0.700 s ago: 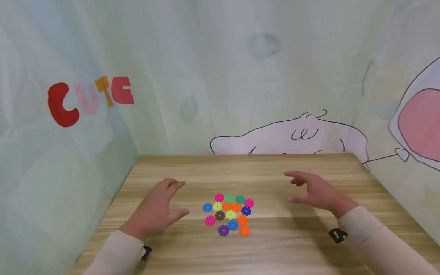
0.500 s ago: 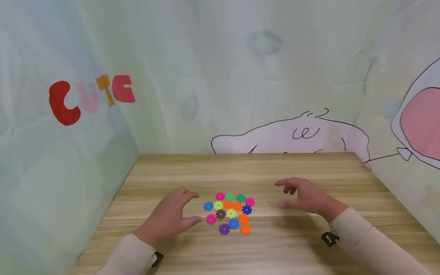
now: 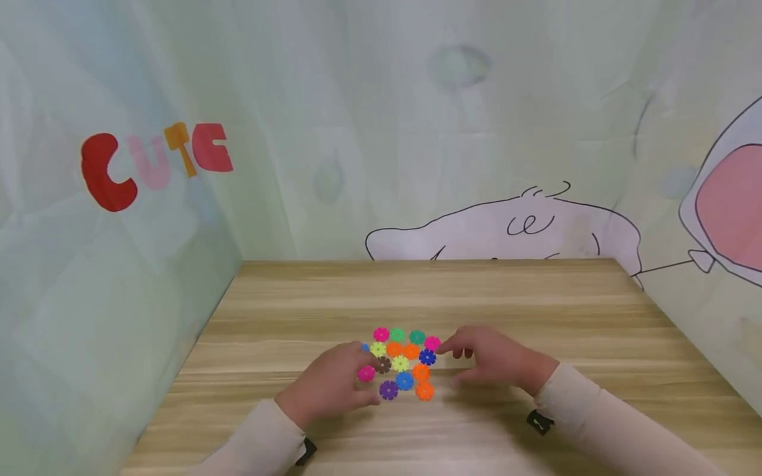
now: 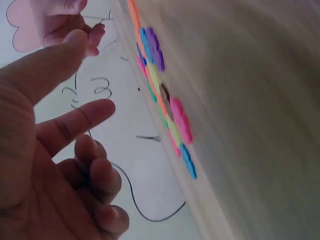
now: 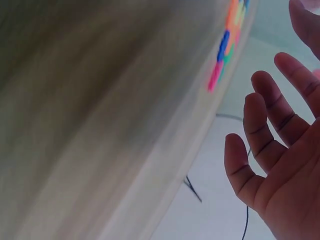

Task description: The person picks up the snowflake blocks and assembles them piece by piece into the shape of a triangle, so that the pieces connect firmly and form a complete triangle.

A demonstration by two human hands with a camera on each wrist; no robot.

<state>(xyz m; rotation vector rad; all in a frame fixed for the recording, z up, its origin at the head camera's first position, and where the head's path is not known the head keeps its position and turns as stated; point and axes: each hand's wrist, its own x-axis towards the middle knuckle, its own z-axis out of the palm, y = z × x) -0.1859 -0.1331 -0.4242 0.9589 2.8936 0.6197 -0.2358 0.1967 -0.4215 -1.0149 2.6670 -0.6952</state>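
Left hand [image 3: 333, 390] and right hand [image 3: 497, 360] both have relaxed, spread fingers holding nothing, flanking the cluster of flower-shaped plastic discs [image 3: 401, 363] on the wooden table [image 3: 536, 297]. Left fingertips touch its left edge; right index tip is just beside the pink disc [image 3: 432, 343]. Best to close in evenly, fingers low, so discs don't scatter.
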